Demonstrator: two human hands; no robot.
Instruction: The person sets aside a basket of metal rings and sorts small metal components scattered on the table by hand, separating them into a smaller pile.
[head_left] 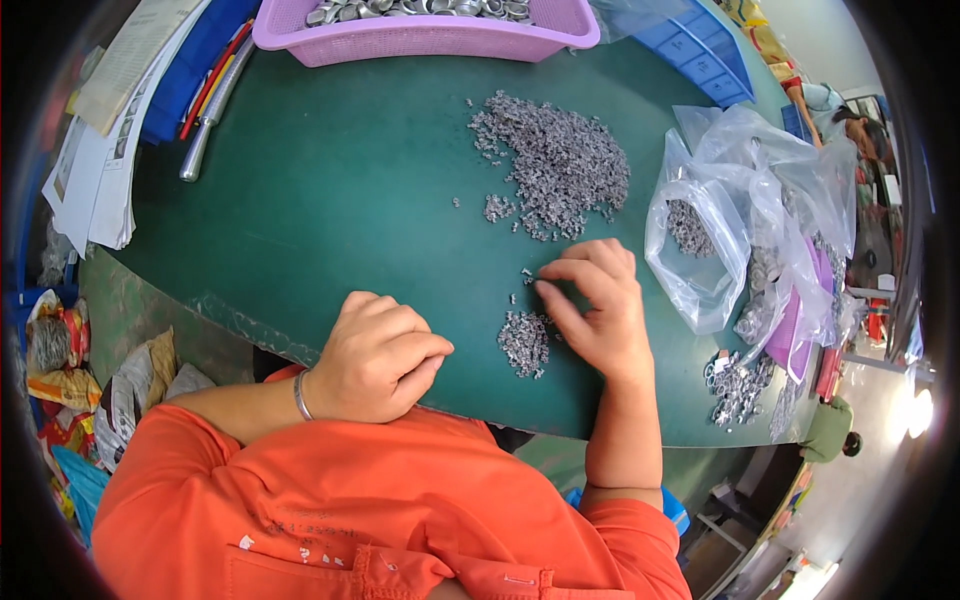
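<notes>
My right hand [602,308] hovers over the table between two piles of small grey metal pieces. Its thumb and forefinger are bent with a narrow gap between the tips, and a few loose grey pieces [527,276] lie just left of them. Below these is the small pile [524,344]; the large pile [565,165] spreads out beyond the hand. My left hand [375,360], a metal bangle on its wrist, rests closed near the table's front edge. Its curled fingers hide whatever may be inside.
A purple basket [425,45] of silvery metal parts stands at the far edge, with a blue bin [700,55] to its right. An open clear plastic bag [690,285] holds more grey pieces. Metal parts [740,390] lie at the right; papers [105,185] and a metal rod [205,140] at the left.
</notes>
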